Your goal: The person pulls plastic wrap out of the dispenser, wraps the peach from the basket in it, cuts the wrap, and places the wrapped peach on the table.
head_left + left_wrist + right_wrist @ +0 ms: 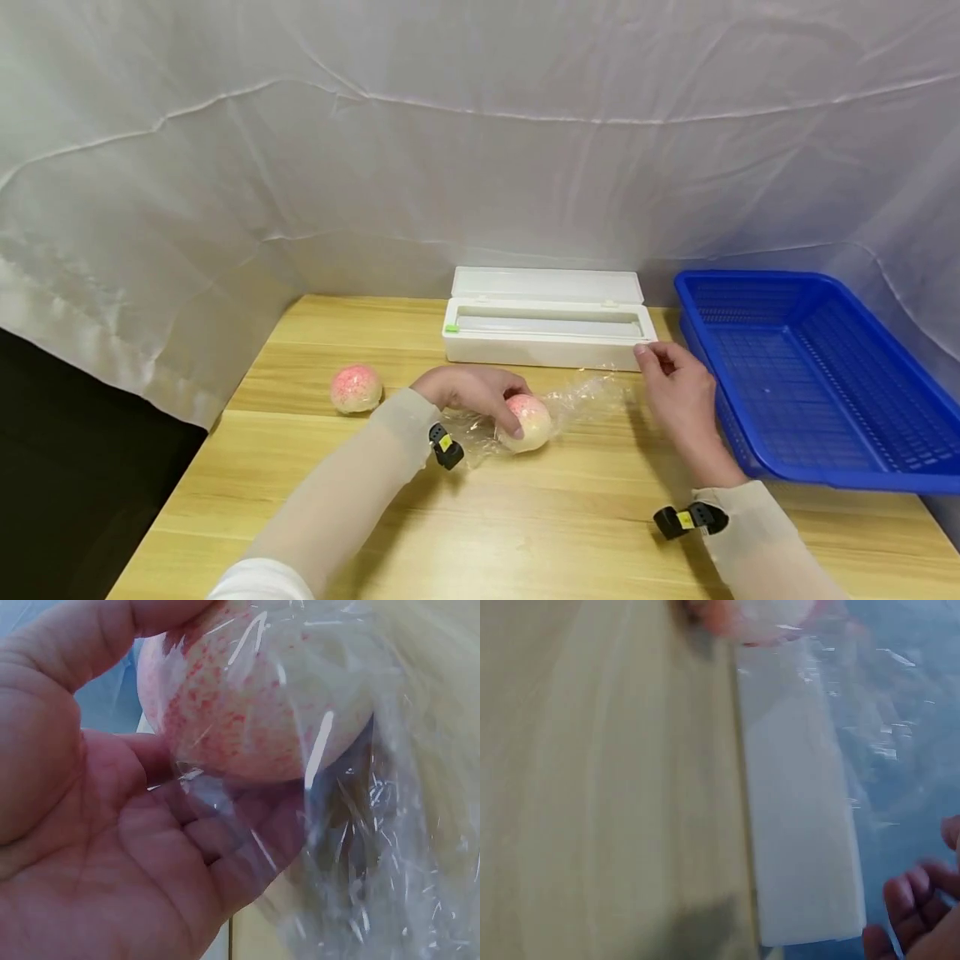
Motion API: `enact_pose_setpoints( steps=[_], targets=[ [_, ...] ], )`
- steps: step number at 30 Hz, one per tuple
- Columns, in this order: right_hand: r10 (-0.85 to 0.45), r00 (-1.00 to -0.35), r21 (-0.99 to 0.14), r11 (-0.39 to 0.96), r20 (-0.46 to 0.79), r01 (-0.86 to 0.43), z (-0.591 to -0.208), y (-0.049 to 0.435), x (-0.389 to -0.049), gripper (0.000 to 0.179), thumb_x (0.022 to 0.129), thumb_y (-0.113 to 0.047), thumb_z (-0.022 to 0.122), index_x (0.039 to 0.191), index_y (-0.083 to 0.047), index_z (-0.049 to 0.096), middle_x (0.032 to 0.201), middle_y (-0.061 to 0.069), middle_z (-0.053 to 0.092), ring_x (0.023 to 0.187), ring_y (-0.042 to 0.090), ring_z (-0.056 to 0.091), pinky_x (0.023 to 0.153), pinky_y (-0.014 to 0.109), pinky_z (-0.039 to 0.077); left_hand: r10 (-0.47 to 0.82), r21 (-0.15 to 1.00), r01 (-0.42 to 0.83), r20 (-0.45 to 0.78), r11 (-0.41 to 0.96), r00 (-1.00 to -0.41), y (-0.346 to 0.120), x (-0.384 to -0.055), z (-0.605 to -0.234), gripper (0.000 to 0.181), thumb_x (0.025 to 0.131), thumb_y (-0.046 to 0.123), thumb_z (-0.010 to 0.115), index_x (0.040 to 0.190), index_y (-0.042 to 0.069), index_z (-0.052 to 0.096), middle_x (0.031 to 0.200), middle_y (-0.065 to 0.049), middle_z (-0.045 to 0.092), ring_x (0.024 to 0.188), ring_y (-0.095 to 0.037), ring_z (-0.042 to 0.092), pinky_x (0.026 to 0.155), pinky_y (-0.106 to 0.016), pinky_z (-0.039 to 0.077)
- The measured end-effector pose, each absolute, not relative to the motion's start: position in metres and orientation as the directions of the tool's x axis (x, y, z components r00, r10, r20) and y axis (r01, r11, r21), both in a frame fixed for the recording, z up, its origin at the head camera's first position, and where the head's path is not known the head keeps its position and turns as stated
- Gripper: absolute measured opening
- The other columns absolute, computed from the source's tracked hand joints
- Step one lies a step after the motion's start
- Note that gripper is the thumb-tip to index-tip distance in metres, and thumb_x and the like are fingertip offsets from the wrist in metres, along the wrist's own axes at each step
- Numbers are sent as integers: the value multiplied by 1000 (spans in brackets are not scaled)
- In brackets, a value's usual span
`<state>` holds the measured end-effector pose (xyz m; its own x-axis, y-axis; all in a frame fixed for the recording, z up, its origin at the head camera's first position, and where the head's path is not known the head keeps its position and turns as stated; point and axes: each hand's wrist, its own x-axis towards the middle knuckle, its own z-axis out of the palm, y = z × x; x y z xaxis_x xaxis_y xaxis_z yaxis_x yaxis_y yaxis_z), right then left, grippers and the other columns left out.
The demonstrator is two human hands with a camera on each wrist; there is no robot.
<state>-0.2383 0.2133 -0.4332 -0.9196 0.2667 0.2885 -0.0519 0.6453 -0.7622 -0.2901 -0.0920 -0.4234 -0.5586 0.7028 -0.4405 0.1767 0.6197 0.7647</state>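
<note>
A pink-and-cream peach [529, 423], partly covered by clear plastic wrap [352, 825], is in my left hand [480, 395]. In the left wrist view the thumb and fingers of that hand curl round the peach, and the crinkled wrap hangs over the fingers. My right hand [678, 392] is at the right front corner of a white wrap dispenser [540, 352], its fingers loosely bent. The right wrist view shows those fingers beside the dispenser's end, with no object seen between them. The dispenser's lid [547, 285] stands raised at the back.
A second peach [356, 389] sits on the wooden table [480, 533], left of my left forearm. On the right stands a blue plastic basket [795, 400], close beside my right hand. A pale grey curtain [480, 167] hangs behind the table.
</note>
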Motion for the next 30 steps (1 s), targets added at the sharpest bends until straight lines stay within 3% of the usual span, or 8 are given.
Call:
enact_pose_setpoints(
  steps=[4,9,14,20,24,27,30],
  targets=[
    [111,-965,-757,643,236,-111,-417,216,-227,46,107,-49,57,97,-10,79,99,12,73,84,16,58,70,28,44,698,767,172,-436,618,-568,-97,-291,-422,54,81,26,89,128,17,64,118,1,69,109,-17,64,98,-35,53],
    [-152,-974,-712,664,169,-227,-409,217,-222,34,105,-42,65,99,-10,76,104,10,72,90,19,58,74,29,47,693,764,176,-430,621,-578,-100,-292,-422,51,82,27,88,127,18,65,116,2,70,107,-15,64,97,-34,52],
    [-295,-949,-682,673,107,-286,-412,216,-221,25,95,-31,80,104,-10,72,97,3,62,88,20,54,74,27,46,695,761,183,-429,622,-577,-101,-292,-424,50,83,27,88,126,17,65,115,2,70,106,-15,63,96,-33,52],
    [-231,-973,-893,440,-13,-92,-417,218,-224,20,103,-20,69,93,-4,67,86,-4,59,79,14,52,71,28,46,699,748,206,-433,631,-569,-102,-290,-423,48,81,28,89,122,20,65,113,1,69,104,-15,61,93,-33,51],
    [-148,-988,-943,332,-55,3,-420,217,-227,20,106,-22,65,89,-11,67,77,-8,54,79,15,54,76,28,47,715,764,199,-430,614,-552,-101,-289,-422,49,81,27,89,123,20,64,115,1,69,105,-16,61,94,-33,51],
    [-121,-991,-939,345,-51,6,-423,213,-227,22,107,-26,63,91,-12,68,80,-6,54,82,15,54,76,28,47,719,768,201,-427,609,-548,-101,-289,-421,53,82,25,89,128,21,64,118,3,68,109,-15,61,98,-34,50],
    [-123,-992,-897,441,-28,-30,-423,207,-226,29,106,-35,65,96,-8,68,88,-3,57,85,16,52,75,28,46,718,765,208,-422,610,-553,-101,-289,-422,56,82,24,89,132,22,63,121,6,68,113,-13,61,102,-33,49]
  ],
)
